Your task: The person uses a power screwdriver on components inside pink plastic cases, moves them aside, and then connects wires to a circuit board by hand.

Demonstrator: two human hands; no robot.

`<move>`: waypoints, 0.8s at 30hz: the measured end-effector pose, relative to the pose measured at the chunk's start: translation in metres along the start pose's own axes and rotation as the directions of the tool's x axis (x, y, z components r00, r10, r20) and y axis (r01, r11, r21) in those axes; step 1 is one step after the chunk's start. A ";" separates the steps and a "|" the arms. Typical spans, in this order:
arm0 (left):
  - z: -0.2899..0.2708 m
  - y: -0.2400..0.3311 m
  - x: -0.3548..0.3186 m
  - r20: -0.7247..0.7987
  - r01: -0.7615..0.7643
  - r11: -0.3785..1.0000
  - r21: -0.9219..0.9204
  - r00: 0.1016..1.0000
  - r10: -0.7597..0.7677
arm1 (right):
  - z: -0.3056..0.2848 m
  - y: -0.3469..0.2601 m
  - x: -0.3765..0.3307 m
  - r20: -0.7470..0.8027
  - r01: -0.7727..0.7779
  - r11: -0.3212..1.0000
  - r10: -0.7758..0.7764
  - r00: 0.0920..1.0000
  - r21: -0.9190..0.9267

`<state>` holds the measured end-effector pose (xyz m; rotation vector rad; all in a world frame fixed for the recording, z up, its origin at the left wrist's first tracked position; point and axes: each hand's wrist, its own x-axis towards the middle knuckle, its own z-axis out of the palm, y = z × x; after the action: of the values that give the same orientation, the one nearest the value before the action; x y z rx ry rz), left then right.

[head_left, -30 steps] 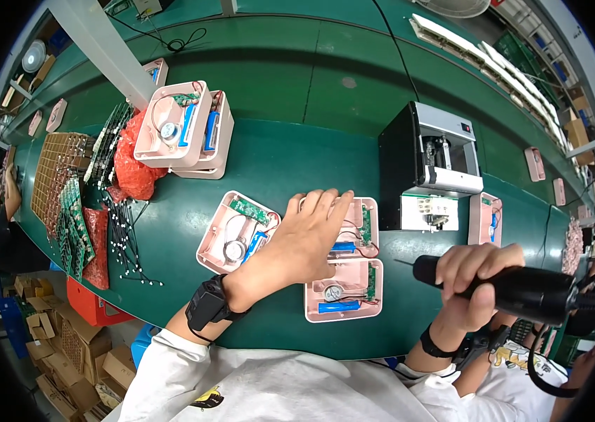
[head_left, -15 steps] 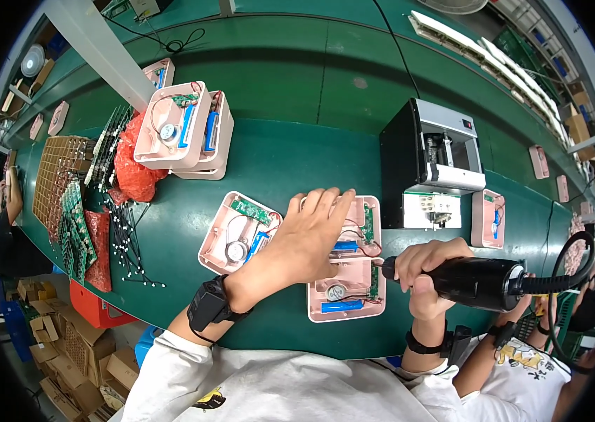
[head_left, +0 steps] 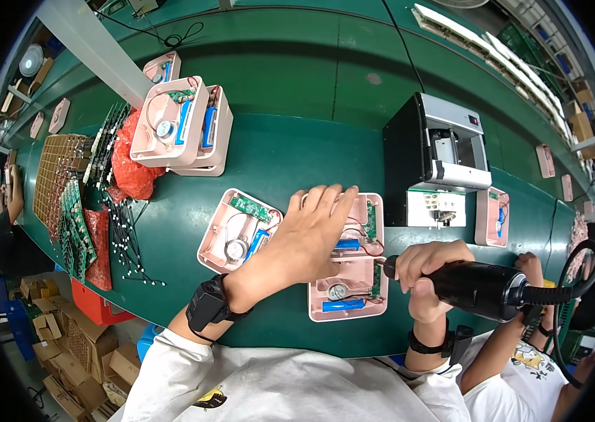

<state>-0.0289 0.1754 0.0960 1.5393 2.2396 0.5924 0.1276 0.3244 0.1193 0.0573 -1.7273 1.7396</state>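
Across the far pink plastic housing [head_left: 374,204] my left hand [head_left: 304,235] is spread, fingertips at its far rim and thumb near its front edge, holding it; the palm hides much of it. My right hand [head_left: 427,271] is wrapped around a black electric screwdriver [head_left: 483,287]. The tool lies nearly level, its tip pointing left at the right side where the two housings meet. Against the far housing sits a near pink housing [head_left: 315,313] with a blue battery [head_left: 343,305], a round speaker and a green board. Another open pink housing [head_left: 216,239] stands left of my left hand.
Stacked pink housings [head_left: 202,169] stand at the back left, beside a red plastic bag [head_left: 136,169], circuit boards [head_left: 76,232] and loose cables [head_left: 128,243]. A black-and-silver machine [head_left: 410,148] stands back right, with a pink housing [head_left: 494,218] beside it. A co-worker's arm [head_left: 494,348] is at right.
The view has shifted slightly. Both hands, the screwdriver and the two housings hold nearly the same positions. At the right, the co-worker's arm has moved, and a hand now shows beyond the screwdriver.
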 end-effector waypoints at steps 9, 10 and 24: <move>-0.001 -0.001 -0.003 -0.018 -0.023 1.000 0.012 1.000 0.023 | 0.006 0.001 -0.004 -0.054 -0.014 1.000 0.013 0.998 -0.026; 0.000 -0.001 -0.003 -0.017 -0.020 1.000 0.018 1.000 0.021 | 0.006 0.002 -0.004 -0.055 -0.013 1.000 0.012 0.998 -0.019; -0.002 -0.007 -0.005 0.010 -0.074 0.992 0.102 0.997 0.073 | 0.006 0.004 -0.008 -0.082 -0.003 1.000 0.004 0.997 0.014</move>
<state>-0.0338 0.1682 0.0940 1.6775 2.2487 0.4990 0.1300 0.3162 0.1128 -0.0110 -1.6569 1.7324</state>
